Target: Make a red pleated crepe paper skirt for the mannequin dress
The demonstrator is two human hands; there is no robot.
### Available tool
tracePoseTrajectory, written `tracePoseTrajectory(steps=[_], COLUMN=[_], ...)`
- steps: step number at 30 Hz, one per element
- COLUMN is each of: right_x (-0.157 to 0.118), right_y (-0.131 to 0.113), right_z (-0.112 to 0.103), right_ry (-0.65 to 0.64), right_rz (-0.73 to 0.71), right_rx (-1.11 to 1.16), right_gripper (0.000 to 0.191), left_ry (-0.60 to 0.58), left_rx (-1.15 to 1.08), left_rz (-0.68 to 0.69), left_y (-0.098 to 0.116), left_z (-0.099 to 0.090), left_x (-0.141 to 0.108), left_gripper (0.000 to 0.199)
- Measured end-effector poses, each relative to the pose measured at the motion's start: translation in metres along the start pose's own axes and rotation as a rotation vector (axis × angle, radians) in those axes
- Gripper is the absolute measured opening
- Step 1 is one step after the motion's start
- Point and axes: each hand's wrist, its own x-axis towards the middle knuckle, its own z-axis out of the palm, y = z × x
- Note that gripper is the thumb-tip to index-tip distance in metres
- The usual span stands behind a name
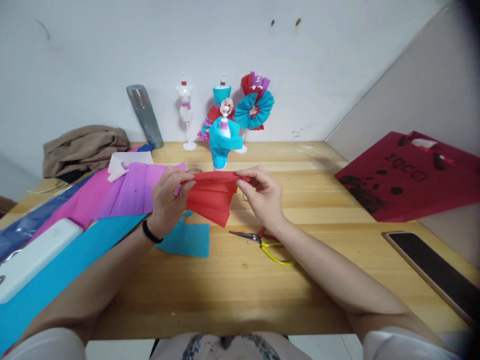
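Above the wooden bench [318, 290], folded red crepe paper [213, 195] spans both hands, its pleated top edge pinched between left-hand fingers [186, 183] and right-hand fingers [243, 179], loose part hanging between them

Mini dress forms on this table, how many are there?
4: pale form at left, turquoise-draped form in front, turquoise-topped form behind it, flowered form at right. More could hide behind them.

There were four mannequins [186, 102], one bottle [145, 117], one bag [405, 185], one phone [437, 272], one pair of scissors [256, 238] and one red paper [215, 199].
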Motion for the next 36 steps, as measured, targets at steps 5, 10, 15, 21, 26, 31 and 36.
tracePoseTrajectory(steps=[5, 10, 15, 21, 26, 31, 36], right_x=[0.002, 0.004, 0.002, 0.001, 0.001, -0.001, -0.003], right_y=[-0.001, -0.006, -0.009, -0.012, -0.011, -0.009, -0.008], right_z=[0.003, 0.004, 0.007, 0.011, 0.011, 0.01, 0.011], right_ry=[0.009, 0.025, 0.028, 0.03, 0.044, 0.006, -0.003], right_rz=[0.181, 0.287, 0.37, 0.429, 0.423, 0.42, 0.414], right_rx=[0.195, 0.265, 0.34, 0.419, 0.458, 0.461, 0.468], right_gripper=[0.012, 0.013, 0.015, 0.018, 0.018, 0.022, 0.025], left_ry=[-0.002, -0.006, -0.008, 0.005, 0.04, 0.026, 0.017], left_rx=[-0.022, -0.059, -0.184, -0.334, -0.457, -0.561, -0.562], left_rz=[0.012, -0.04, -0.257, -0.487, -0.616, -0.744, -0.745], left_y=[-0.001, -0.001, 0.0, 0.006, 0.018, 0.025, 0.023], left_z=[0.0, 0.0, 0.002, 0.006, 0.005, 0.002, 0.001], left_x=[0.0, -0.001, -0.007, -0.008, 0.001, 0.007, 0.009], left_gripper=[0.008, 0.008, 0.007, 0.007, 0.006, 0.008, 0.006])
